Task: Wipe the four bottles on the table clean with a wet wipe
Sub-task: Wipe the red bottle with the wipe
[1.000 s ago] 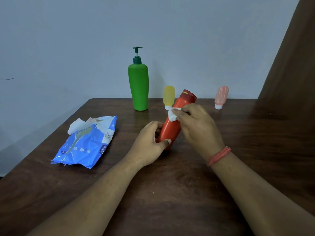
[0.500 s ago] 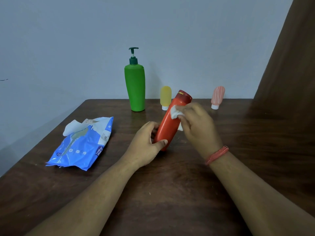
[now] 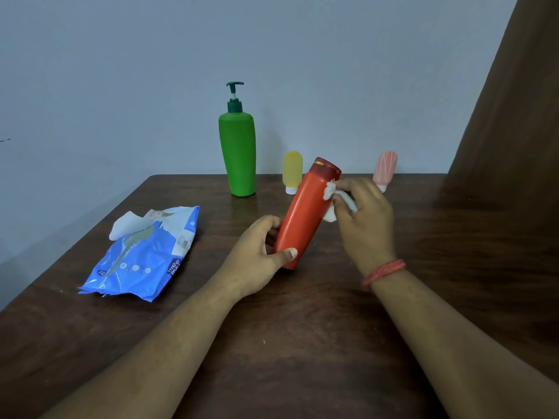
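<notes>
The red bottle (image 3: 302,219) is held tilted over the middle of the table (image 3: 302,343), cap end up and away from the person. Its base is gripped by the left hand (image 3: 257,261), thumb curled across the front. The wipe (image 3: 332,201) is pinched in the curled fingers of the right hand (image 3: 363,219) and pressed against the bottle's upper right side, just below the cap.

For this step to be done well, the wipe should be drawn the length of the body while the bottle is turned in the left grip — otherwise the far side would probably be missed. The cap rim likely needs its own pass.

Upright at the back edge stand the green pump bottle (image 3: 238,155), the yellow bottle (image 3: 292,172) and the pink bottle (image 3: 384,170); the pink one is partly hidden behind the right hand. The wipe pack (image 3: 142,258) lies well to the left with a sheet poking out. Nothing is seen in the way, though the yellow bottle stands close behind the tilted cap.
</notes>
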